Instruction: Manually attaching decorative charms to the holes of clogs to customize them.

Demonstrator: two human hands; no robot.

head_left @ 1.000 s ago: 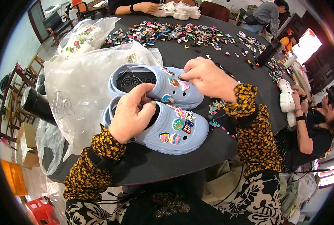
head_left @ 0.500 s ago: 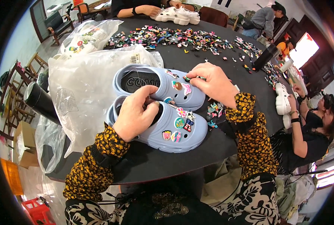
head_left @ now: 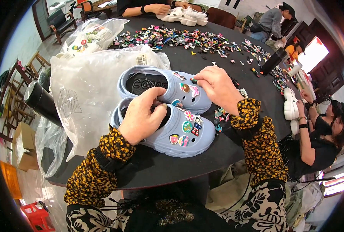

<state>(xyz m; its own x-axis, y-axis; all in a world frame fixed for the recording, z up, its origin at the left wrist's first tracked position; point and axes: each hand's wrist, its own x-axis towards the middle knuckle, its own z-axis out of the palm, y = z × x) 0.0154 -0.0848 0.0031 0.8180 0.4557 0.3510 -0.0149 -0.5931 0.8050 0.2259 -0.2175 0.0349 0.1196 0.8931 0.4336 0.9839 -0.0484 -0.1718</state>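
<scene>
A pair of light blue clogs lies side by side on the black table, toes to the right. Several charms decorate the near clog [head_left: 160, 144], among them a pink flower and a round green one. Fewer charms sit on the far clog [head_left: 200, 103], including a pink butterfly-like one. My left hand [head_left: 141, 118] is closed around the adjoining sides of the two clogs, its fingertips at the far clog's opening. On the far side of that clog's toe, my right hand [head_left: 220, 88] pinches a small dark green shoe charm [head_left: 194, 81], mostly covered by the fingers.
Loose charms [head_left: 179, 38] spread across the far part of the table [head_left: 156, 168]. Clear plastic bags [head_left: 88, 96] and a black bottle [head_left: 42, 102] are to the left. Another dark cylinder [head_left: 273, 61] stands at right. People across and to the right handle white clogs [head_left: 290, 103].
My right hand has turned slightly and its fingers now cover more of the charm at the far clog. My left hand keeps its grip; the clogs have barely shifted.
</scene>
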